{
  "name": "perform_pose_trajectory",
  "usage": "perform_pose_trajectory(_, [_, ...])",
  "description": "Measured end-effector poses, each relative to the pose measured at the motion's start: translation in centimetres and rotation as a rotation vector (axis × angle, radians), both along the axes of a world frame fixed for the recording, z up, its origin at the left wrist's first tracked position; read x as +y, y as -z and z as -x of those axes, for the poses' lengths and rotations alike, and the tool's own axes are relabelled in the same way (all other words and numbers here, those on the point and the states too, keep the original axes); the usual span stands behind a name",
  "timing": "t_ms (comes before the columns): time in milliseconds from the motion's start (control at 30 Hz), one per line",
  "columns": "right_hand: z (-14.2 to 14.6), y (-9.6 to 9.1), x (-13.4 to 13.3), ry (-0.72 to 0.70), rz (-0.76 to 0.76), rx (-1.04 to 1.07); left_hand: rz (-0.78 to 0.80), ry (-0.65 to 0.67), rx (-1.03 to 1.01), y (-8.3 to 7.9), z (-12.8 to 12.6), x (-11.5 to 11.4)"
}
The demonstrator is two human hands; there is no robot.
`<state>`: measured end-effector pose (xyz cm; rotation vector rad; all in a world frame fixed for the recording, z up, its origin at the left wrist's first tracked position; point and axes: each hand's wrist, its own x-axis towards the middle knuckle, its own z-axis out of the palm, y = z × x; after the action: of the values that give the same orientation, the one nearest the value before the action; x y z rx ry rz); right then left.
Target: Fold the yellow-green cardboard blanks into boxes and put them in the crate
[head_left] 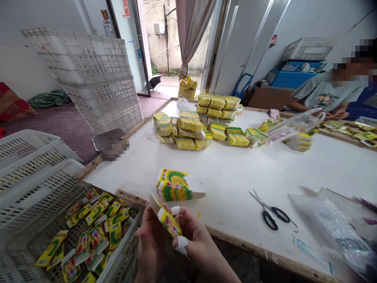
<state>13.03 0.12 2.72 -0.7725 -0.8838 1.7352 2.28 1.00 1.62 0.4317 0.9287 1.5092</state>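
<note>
Both my hands are at the bottom centre, below the table's near edge, closed together on one small yellow-green printed carton (166, 220). My left hand (150, 245) grips its left side. My right hand (196, 243), with white tape on two fingertips, pinches its right side. Just beyond, on the white table (235, 177), lies a small stack of flat cartons (173, 185) of the same print. At my lower left a white plastic crate (35, 204) holds several folded cartons (91, 232).
Many bundles of flat cartons (203, 125) are piled at the table's far side. Black-handled scissors (271, 214) and clear plastic bags (335, 224) lie at right. Another person (330, 92) sits at the far right corner. Stacked white crates (94, 78) stand on the floor at left.
</note>
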Motion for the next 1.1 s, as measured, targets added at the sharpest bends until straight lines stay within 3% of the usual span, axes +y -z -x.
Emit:
perform_pose_trajectory(100, [-0.6, -0.4, 0.4, -0.002, 0.032, 0.090, 0.051, 0.057, -0.002, 0.7, -0.1, -0.3])
perform_pose_trajectory(300, [-0.7, 0.4, 1.1, 0.142, -0.022, -0.024, -0.008, 0.039, 0.126, 2.5, 1.2, -0.3])
perform_pose_trajectory(467, [-1.1, 1.0, 1.1, 0.234, -0.136, -0.386, 0.008, 0.002, 0.223, 2.8, 1.8, -0.2])
perform_pose_trajectory(600, [-3.0, 0.1, 0.8, 0.027, -0.359, -0.749, -0.034, 0.041, 0.283, 2.0, 3.0, 0.1])
perform_pose_trajectory(667, [-4.1, -0.4, 0.6, -0.022, -0.432, -0.854, -0.078, 0.147, 0.323, 1.2, 4.1, 0.3])
perform_pose_trajectory(800, [-5.5, -1.0, 0.3, 0.046, -0.613, -1.117, -0.123, 0.503, 0.292, -0.1, 6.5, 0.6])
perform_pose_trajectory(867, [-5.5, -1.0, 0.2, 0.034, -0.746, -1.190, -0.145, 0.680, 0.400, -0.6, 6.9, 0.8])
perform_pose_trajectory(933, [-5.1, -0.9, 0.0, 0.002, -0.804, -1.134, -0.167, 0.848, 0.599, -0.8, 6.3, 0.8])
perform_pose_trajectory(1033, [-4.1, -0.2, -0.3, 0.147, -0.537, -0.898, -0.175, 0.933, 0.752, -0.9, 3.8, 0.1])
perform_pose_trajectory(1100, [-3.2, 0.7, -0.8, 0.315, -0.319, -0.788, -0.127, 0.779, 0.776, -0.6, 1.9, -0.7])
